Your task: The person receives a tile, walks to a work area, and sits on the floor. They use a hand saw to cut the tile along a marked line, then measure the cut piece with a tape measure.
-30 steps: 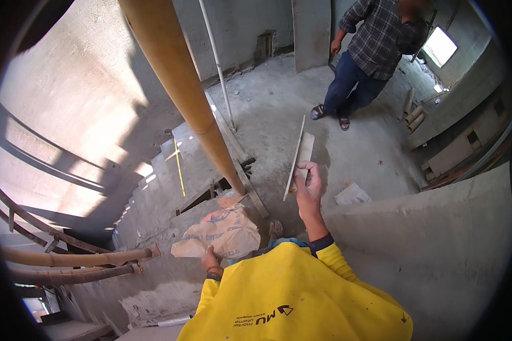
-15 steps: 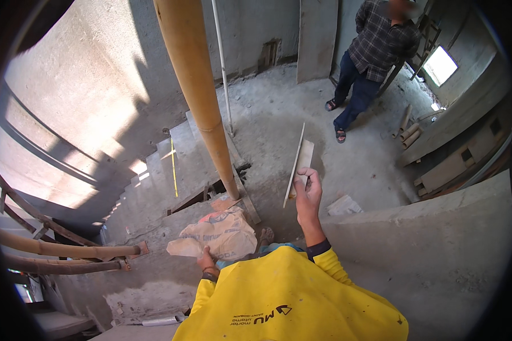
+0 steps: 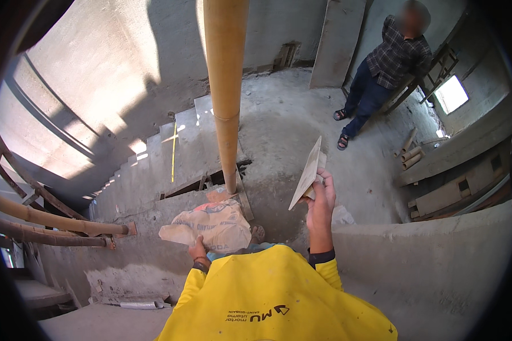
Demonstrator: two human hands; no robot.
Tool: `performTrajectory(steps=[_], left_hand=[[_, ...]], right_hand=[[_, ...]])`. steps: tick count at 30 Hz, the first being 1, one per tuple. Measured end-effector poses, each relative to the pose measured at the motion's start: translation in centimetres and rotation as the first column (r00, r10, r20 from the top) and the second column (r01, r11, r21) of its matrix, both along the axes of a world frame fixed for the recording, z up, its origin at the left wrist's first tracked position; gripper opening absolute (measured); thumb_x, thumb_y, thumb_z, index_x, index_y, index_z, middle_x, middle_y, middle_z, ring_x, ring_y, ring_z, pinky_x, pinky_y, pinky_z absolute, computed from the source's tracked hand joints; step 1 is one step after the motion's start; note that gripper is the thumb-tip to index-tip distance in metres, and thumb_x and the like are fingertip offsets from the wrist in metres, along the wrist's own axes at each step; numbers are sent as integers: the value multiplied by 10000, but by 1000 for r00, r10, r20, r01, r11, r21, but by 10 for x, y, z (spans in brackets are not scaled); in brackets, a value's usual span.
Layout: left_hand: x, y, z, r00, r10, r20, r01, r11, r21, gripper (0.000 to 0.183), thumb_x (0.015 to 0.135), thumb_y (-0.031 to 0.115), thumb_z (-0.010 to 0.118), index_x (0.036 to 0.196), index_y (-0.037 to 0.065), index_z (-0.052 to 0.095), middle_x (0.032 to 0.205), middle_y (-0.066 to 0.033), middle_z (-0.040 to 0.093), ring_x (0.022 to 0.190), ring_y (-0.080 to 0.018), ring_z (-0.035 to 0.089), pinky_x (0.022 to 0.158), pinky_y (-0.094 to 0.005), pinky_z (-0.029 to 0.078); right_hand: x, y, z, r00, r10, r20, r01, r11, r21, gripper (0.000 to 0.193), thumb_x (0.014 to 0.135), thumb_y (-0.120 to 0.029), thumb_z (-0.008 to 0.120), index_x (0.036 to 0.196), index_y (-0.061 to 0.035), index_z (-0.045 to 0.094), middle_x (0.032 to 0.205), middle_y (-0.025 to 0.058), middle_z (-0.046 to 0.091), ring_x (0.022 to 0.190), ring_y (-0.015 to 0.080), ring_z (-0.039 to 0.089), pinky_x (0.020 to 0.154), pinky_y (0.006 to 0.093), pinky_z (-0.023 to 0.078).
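Note:
My left hand (image 3: pixel 197 250) grips the near edge of a crumpled brown paper cement sack (image 3: pixel 210 224), its fingers partly hidden beneath it. The sack hangs spread in front of my body, left of centre. Raised on the right, my right hand (image 3: pixel 320 199) is closed round a flat, pale plastering float (image 3: pixel 308 170). The float is tilted, its long face turned left and up; a second pale edge shows behind that face. My fingers cover most of its grip.
A thick bamboo pole (image 3: pixel 226 113) stands upright just beyond the sack. Concrete stairs (image 3: pixel 153 162) lie at left, with bamboo rails (image 3: pixel 57 219) nearer. A person in a plaid shirt (image 3: pixel 395 62) stands at far right. A low concrete wall (image 3: pixel 415 244) runs along my right.
The float has turned from nearly edge-on to show more of its broad face. My right hand has shifted slightly right and nearer. The view has swung, moving the pole rightward.

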State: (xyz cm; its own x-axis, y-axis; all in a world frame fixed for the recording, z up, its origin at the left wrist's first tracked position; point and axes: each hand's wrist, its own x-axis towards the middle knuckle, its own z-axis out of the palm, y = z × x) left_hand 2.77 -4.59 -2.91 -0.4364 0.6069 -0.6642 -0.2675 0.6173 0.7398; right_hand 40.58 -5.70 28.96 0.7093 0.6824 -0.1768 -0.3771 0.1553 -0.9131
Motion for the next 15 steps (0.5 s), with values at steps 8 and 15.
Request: performTrajectory(steps=[8,15], left_hand=[[14,9,15,998,-59,-17,58,998,-37,640,841,258,796,1380,-9,580,1238,-164,687,1010,-309,699,776,-425,599],[10,10,-20,1000,-18,6,18,995,-94,579,822,258,799,1284,-51,639,1128,-175,716,893,-310,714,666,-435,586]], right_hand=[[0,-7,0,998,1,67,3,998,-69,334,1014,-209,649,1320,-97,578,1046,-11,556,871,72,580,555,234,519],[10,-14,-13,914,-248,-322,307,940,147,377,1040,-369,518,1363,-177,532,1280,60,590,1015,221,626,709,373,563]])
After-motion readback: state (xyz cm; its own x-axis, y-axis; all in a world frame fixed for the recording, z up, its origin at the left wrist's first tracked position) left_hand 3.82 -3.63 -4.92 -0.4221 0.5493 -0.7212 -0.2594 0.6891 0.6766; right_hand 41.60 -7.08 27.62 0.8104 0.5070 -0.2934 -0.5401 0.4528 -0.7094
